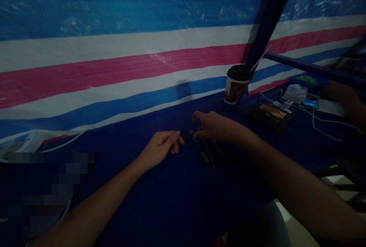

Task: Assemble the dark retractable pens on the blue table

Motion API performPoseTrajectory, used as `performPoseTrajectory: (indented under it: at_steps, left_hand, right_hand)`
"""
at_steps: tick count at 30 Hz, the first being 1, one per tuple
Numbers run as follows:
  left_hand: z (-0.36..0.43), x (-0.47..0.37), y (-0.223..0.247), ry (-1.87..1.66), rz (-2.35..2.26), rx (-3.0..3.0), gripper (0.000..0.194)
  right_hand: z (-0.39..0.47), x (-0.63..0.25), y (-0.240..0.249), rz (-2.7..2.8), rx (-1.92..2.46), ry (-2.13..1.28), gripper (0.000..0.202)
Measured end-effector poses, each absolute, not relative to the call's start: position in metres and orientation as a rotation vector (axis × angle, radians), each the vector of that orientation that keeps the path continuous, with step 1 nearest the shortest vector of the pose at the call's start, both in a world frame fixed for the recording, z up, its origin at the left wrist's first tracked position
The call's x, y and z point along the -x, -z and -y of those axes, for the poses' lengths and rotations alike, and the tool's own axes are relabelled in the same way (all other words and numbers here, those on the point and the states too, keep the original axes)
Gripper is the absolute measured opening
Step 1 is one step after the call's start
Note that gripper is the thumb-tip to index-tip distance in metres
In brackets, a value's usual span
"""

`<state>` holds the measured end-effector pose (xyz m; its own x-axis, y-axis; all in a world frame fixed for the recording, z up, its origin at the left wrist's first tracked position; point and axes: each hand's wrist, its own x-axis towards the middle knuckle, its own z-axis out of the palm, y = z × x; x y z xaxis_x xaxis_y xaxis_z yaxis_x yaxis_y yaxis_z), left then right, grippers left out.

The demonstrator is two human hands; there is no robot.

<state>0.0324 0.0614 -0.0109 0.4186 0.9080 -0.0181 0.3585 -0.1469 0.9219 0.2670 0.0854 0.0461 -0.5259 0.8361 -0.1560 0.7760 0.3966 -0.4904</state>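
Several dark pens [204,151] lie side by side on the dark blue table [160,201]. Over their far ends is my right hand [213,125], its thumb and index finger apart and curved around the pen tops; whether it touches them is hard to tell. My left hand [162,146] rests on the table just left of the pens, not touching them. Its fingers are curled and the thumb meets the index finger; anything between them is too small to make out.
A lidded paper cup [236,85] with a straw stands behind my right hand. Right of it are a dark package [270,115], white cables and a blue packet [310,103]. Another person's arm [349,98] is at the far right. A striped sheet [122,68] hangs behind.
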Motion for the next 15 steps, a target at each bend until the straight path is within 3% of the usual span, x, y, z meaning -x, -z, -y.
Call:
performPoseTrajectory:
  at_steps: [7, 12, 15]
  left_hand:
    - [-0.055, -0.034, 0.011, -0.74, -1.126, -1.878, 0.038]
    - [-0.049, -0.036, 0.014, -0.763, -1.119, -2.144, 0.027]
    - [-0.046, -0.037, 0.014, -0.77, -1.08, -2.273, 0.025]
  right_hand:
    - [-0.089, -0.281, -0.052, 2.662, 1.573, -0.547, 0.024]
    - [-0.084, -0.284, -0.057, 2.816, 1.795, -1.007, 0.042]
    - [-0.081, -0.273, -0.053, 2.839, 1.72, -0.999, 0.046]
